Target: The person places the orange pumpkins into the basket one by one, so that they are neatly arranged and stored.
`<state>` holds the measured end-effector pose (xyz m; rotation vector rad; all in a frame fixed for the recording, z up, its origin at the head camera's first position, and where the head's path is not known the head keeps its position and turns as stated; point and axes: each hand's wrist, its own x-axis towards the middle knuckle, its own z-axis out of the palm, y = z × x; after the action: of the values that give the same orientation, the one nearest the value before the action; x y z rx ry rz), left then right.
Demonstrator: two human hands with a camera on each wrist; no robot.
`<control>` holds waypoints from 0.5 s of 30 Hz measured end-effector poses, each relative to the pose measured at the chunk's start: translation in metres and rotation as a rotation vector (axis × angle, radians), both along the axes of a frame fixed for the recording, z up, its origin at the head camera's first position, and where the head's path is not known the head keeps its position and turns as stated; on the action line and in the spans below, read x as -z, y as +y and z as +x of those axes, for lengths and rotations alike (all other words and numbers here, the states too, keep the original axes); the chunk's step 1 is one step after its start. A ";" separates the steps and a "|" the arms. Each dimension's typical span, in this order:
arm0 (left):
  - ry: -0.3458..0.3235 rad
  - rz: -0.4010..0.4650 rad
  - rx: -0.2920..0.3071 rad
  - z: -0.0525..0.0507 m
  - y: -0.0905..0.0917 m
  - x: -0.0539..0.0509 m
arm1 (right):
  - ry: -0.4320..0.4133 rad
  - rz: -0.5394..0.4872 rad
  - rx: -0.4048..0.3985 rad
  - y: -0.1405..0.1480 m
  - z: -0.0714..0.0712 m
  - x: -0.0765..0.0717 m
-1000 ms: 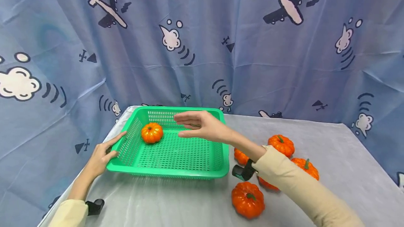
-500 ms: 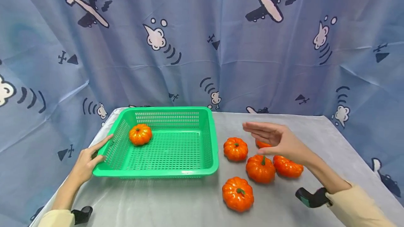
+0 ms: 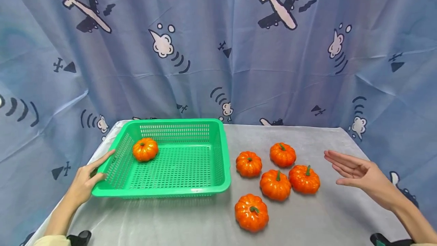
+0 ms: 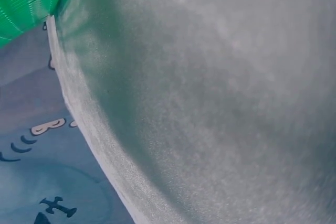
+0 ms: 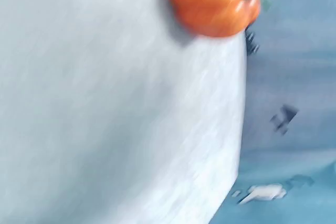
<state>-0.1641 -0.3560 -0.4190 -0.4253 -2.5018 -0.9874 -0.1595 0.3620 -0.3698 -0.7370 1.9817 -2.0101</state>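
Observation:
My left hand (image 3: 83, 182) rests at the left rim of a green plastic basket (image 3: 160, 191), its index finger and thumb extended against the rim; the other fingers are mostly hidden. Inside the basket, near its left wall, sits one small orange pumpkin (image 3: 145, 149). Over the right side of the table, my right hand (image 3: 367, 177) is held with fingers straight and the thumb apart, holding nothing. Closest to it is a pumpkin with an upright green stem (image 3: 304, 180). Neither wrist view shows a hand; a pumpkin (image 5: 215, 3) appears at the top of the right one.
Several more pumpkins lie between basket and right hand: one at the back (image 3: 283, 155), one beside the basket (image 3: 249, 164), one in the middle (image 3: 275, 185), one in front (image 3: 251, 213). A grey cloth covers the table (image 3: 164, 223); a blue patterned curtain (image 3: 205, 48) hangs behind.
My right hand has moved from above the basket, across the pumpkins, to their right. The left hand stays at the basket's rim. The head view has shifted to the right.

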 end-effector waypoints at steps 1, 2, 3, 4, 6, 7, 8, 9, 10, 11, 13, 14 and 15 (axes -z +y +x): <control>0.001 0.001 0.000 0.000 0.000 0.000 | -0.018 0.005 -0.001 0.006 0.001 0.004; -0.003 0.002 0.001 0.000 0.000 -0.001 | -0.037 0.010 -0.001 0.012 0.001 0.009; 0.001 0.001 0.002 0.000 -0.001 -0.002 | -0.054 0.024 0.004 0.016 0.001 0.013; 0.004 -0.001 0.002 0.000 -0.001 -0.002 | -0.071 0.039 0.007 0.020 0.001 0.017; 0.004 -0.003 -0.001 0.000 -0.001 -0.003 | -0.105 0.082 0.022 0.026 -0.002 0.025; 0.006 -0.003 -0.002 0.000 -0.001 -0.003 | -0.118 0.100 0.022 0.029 -0.003 0.028; 0.004 -0.004 -0.002 0.000 0.000 -0.004 | -0.127 0.126 0.025 0.031 -0.004 0.032; 0.001 -0.004 -0.002 0.001 0.000 -0.004 | -0.137 0.151 0.023 0.032 -0.005 0.035; -0.006 -0.004 -0.003 0.001 0.001 -0.004 | -0.149 0.171 0.016 0.034 -0.007 0.038; -0.011 -0.001 -0.002 0.002 0.001 -0.003 | -0.160 0.188 0.005 0.035 -0.008 0.041; -0.020 0.006 0.002 0.002 0.002 -0.003 | -0.184 0.188 -0.029 0.036 -0.011 0.047; -0.028 0.012 0.004 0.002 0.002 -0.002 | -0.198 0.177 -0.048 0.035 -0.012 0.049; -0.033 0.017 0.007 0.003 0.003 -0.002 | -0.214 0.163 -0.068 0.035 -0.013 0.051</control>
<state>-0.1616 -0.3535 -0.4173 -0.4156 -2.5210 -1.0256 -0.1727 0.3969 -0.4207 -0.5221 1.9394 -1.7811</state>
